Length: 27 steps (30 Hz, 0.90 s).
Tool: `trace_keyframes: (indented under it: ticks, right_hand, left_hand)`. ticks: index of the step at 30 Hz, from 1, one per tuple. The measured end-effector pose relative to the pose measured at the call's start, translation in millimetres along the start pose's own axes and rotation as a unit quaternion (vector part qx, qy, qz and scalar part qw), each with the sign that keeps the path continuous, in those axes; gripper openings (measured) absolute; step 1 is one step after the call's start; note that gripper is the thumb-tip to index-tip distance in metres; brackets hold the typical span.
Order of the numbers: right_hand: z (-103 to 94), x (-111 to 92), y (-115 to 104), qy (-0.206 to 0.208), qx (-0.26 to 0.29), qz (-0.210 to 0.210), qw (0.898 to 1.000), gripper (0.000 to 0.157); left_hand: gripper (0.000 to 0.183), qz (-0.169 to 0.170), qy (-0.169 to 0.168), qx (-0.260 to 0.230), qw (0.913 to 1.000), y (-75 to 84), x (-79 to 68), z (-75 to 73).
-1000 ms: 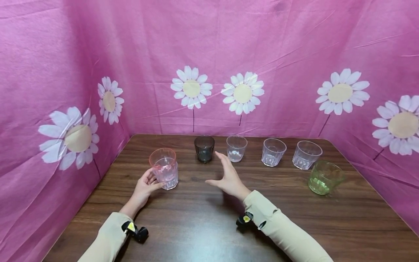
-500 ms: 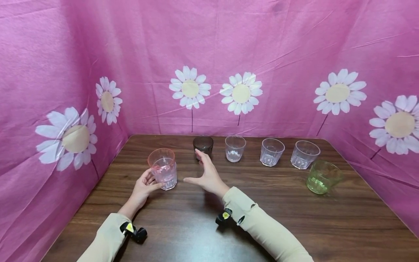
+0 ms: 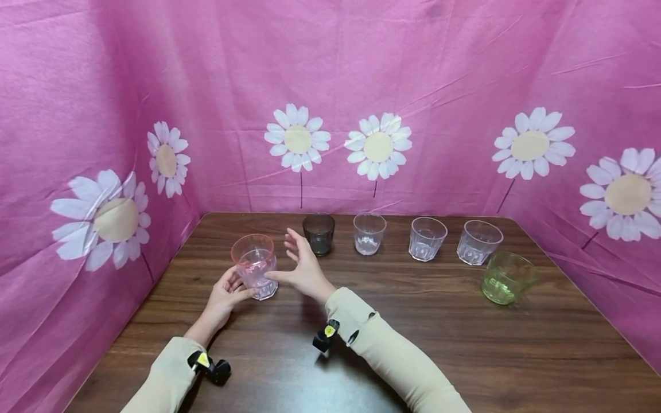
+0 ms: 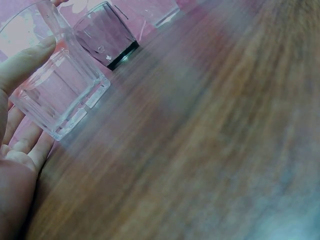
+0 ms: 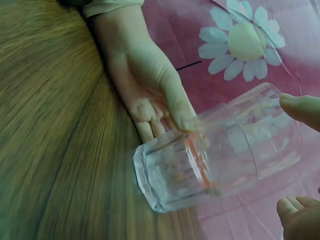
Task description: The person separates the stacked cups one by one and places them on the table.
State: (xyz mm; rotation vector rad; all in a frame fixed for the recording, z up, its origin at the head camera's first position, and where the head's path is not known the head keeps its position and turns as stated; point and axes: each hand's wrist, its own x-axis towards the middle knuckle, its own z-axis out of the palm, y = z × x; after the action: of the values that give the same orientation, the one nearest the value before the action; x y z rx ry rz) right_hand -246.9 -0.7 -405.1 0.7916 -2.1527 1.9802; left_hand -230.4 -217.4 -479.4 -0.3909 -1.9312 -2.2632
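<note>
A pink-rimmed tumbler (image 3: 252, 248) sits nested inside a clear tumbler (image 3: 265, 291), standing upright at the left of the table. My left hand (image 3: 224, 298) holds the clear tumbler low down, thumb on the near side and fingers behind, as the left wrist view of the clear tumbler (image 4: 65, 95) also shows. From the right, my right hand (image 3: 304, 272) comes up beside the stack with thumb and fingers spread apart. In the right wrist view its thumb (image 5: 302, 107) is close to the upper, pink tumbler (image 5: 270, 130), with no grip around it.
Along the back stand a dark grey tumbler (image 3: 319, 235) and several clear ones, such as the nearest clear tumbler (image 3: 369, 235). A green tumbler (image 3: 506, 279) is at the right. Pink daisy cloth (image 3: 341, 69) surrounds the wooden table (image 3: 413, 332).
My right hand has moved left across the table, past the front of the dark tumbler, to the nested pair. The left hand keeps its hold, and the tumblers stay put.
</note>
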Motion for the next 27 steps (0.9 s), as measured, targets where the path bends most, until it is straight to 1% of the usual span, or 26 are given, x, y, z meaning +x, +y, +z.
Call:
trace_keyframes:
  ticks: [5, 10, 15, 20, 23, 27]
  right_hand:
    - [10.2, 6, -2, -0.004, 0.025, 0.022, 0.999, 0.102]
    - [18.6, 12, -3, -0.011, 0.024, 0.04, 0.999, 0.103]
    - [25.3, 16, -2, -0.013, 0.008, 0.059, 0.998, 0.103]
    - [29.6, 17, -1, -0.011, -0.013, 0.071, 0.997, 0.101]
    - [31.3, 18, 0, -0.009, -0.033, 0.078, 0.996, 0.099]
    - [31.9, 19, 0, -0.004, -0.068, 0.075, 0.995, 0.094]
  left_hand:
    - [0.064, 0.003, -0.004, -0.005, 1.0, 0.0, -1.1, -0.3]
    - [0.064, 0.002, -0.001, -0.001, 1.0, -0.5, -0.5, -0.4]
    - [0.067, 0.002, -0.002, 0.008, 1.0, 0.0, -0.3, 0.0]
    - [0.063, 0.007, -0.005, 0.003, 1.0, 1.4, -1.4, 0.3]
    - [0.062, 0.008, -0.003, -0.001, 1.0, 1.7, -1.7, 0.4]
    - [0.062, 0.004, 0.002, 0.002, 1.0, 1.9, -1.1, 0.6]
